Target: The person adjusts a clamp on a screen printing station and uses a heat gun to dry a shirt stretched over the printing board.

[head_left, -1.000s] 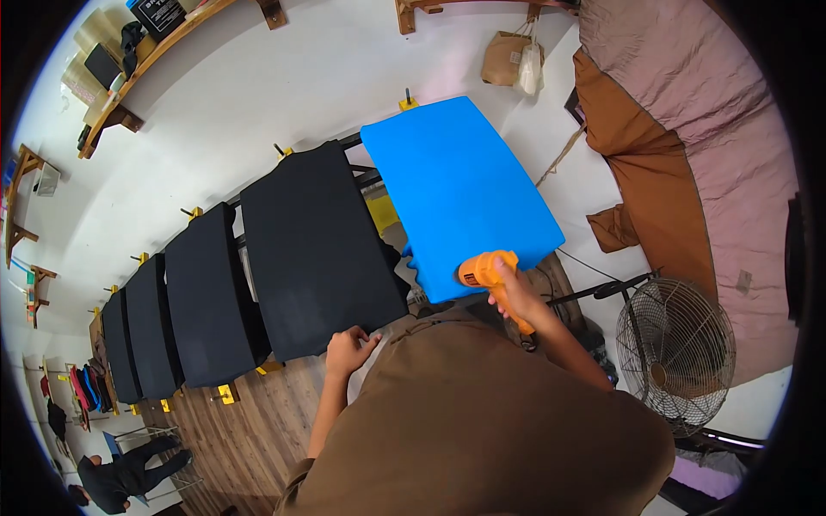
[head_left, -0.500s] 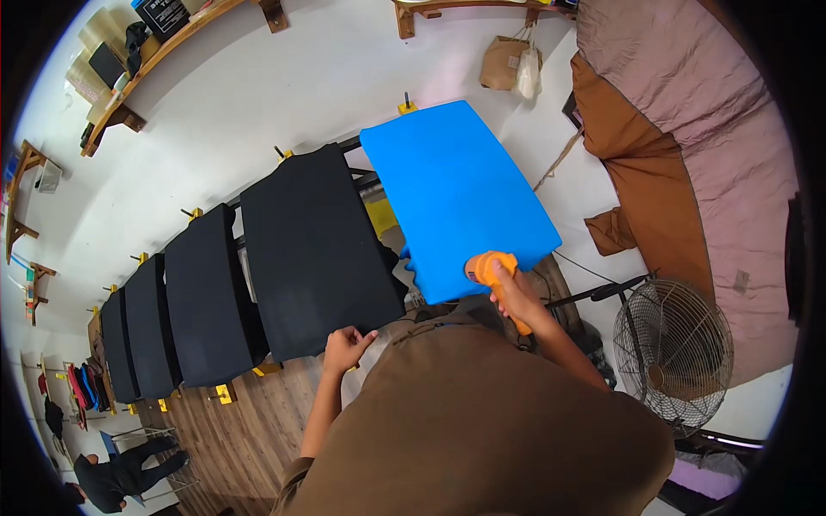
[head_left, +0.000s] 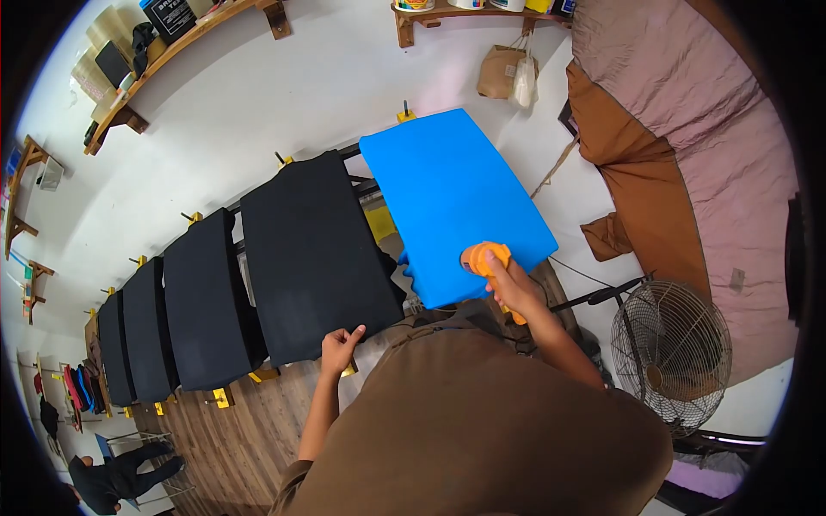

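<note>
My right hand (head_left: pixel 509 282) is wrapped round the handle of an orange heat gun (head_left: pixel 487 257). Its nozzle points left, close over the near part of a blue shirt (head_left: pixel 456 189) stretched on a flat board. My left hand (head_left: pixel 339 347) is at the near edge of a black shirt (head_left: pixel 314 249) on the neighbouring board. Its fingers are curled at that edge, with the thumb sticking out to the right; the fingertips are partly hidden.
Several more boards with black shirts (head_left: pixel 206 297) run off to the left. A wire-cage fan (head_left: pixel 671 353) stands at right, beside a hanging pink and brown cloth (head_left: pixel 680 95). Wooden shelves (head_left: pixel 194 34) line the wall. A person (head_left: pixel 116 475) in dark clothes is at lower left.
The view has tilted slightly, so the boards sit a little lower. The heat gun has shifted slightly left over the blue shirt. My left hand stays at the black shirt's edge.
</note>
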The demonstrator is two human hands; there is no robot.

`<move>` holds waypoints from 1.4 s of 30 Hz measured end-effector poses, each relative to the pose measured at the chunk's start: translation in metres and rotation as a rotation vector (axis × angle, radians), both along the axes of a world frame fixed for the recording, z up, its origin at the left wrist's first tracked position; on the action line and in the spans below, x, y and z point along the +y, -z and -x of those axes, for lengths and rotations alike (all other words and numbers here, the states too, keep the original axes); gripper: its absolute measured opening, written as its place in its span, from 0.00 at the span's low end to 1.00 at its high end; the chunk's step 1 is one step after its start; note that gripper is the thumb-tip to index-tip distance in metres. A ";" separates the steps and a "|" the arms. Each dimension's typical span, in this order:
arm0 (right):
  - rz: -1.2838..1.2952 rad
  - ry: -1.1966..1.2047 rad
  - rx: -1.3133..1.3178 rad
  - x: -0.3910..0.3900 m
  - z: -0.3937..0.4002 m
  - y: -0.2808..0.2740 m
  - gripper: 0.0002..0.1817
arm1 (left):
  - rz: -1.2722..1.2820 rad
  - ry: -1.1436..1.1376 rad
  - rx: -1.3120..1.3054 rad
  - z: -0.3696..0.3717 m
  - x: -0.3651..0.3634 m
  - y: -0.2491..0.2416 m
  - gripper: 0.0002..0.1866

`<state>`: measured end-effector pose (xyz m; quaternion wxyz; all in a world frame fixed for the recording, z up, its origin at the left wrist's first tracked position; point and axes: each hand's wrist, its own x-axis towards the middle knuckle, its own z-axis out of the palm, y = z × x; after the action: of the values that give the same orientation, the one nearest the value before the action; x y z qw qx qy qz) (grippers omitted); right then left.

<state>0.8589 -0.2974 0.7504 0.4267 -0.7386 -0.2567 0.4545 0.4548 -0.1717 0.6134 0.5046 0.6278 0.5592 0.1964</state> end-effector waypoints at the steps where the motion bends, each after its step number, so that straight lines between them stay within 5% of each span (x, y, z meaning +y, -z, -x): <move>1: 0.006 -0.014 0.014 0.005 -0.002 0.004 0.42 | -0.007 0.008 0.096 0.000 0.000 -0.001 0.33; 6: 0.001 -0.008 -0.137 0.026 -0.006 0.003 0.44 | -0.122 0.103 0.416 -0.006 -0.007 -0.012 0.36; 9: -0.022 0.008 0.063 0.038 -0.015 0.004 0.45 | -0.191 0.204 0.518 -0.008 -0.013 -0.017 0.35; 11: -0.015 -0.003 -0.095 0.048 -0.010 0.000 0.47 | -0.240 0.288 0.589 -0.008 -0.015 -0.019 0.35; 15: -0.035 0.005 0.128 0.062 -0.013 0.010 0.49 | -0.183 0.283 0.558 -0.008 -0.015 -0.028 0.35; 18: 0.001 -0.062 -0.149 0.072 -0.006 0.012 0.49 | -0.186 0.271 0.556 -0.010 -0.014 -0.030 0.35; 21: -0.010 -0.041 0.220 0.078 -0.006 0.016 0.48 | -0.154 0.284 0.534 -0.011 -0.013 -0.031 0.34; 24: -0.006 -0.094 -0.098 0.085 0.008 0.009 0.48 | -0.224 0.277 0.531 -0.010 -0.010 -0.022 0.34; 30: 0.016 -0.106 0.197 0.092 0.006 0.007 0.48 | -0.246 0.271 0.500 -0.010 -0.008 -0.021 0.34; 32: -0.010 -0.119 -0.230 0.090 0.025 -0.009 0.46 | -0.167 0.297 0.485 -0.010 -0.006 -0.025 0.34; 33: -0.010 -0.121 -0.230 0.090 0.019 -0.003 0.46 | -0.166 0.296 0.485 -0.010 -0.006 -0.025 0.34; 35: -0.011 -0.100 0.347 0.092 0.001 0.013 0.48 | -0.173 0.300 0.484 -0.010 -0.006 -0.026 0.35; 36: -0.010 -0.103 0.348 0.092 0.004 0.014 0.48 | -0.171 0.296 0.484 -0.009 -0.006 -0.025 0.35; 38: -0.056 -0.106 -0.010 0.092 0.011 0.017 0.44 | -0.161 0.284 0.486 -0.008 -0.005 -0.021 0.38; 42: -0.070 -0.117 -0.151 0.089 0.016 0.009 0.44 | -0.202 0.285 0.529 -0.011 -0.009 -0.026 0.35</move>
<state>0.8431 -0.2083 0.7415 0.4047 -0.7390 -0.3465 0.4124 0.4660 -0.1808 0.6397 0.2993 0.7760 0.5551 0.0082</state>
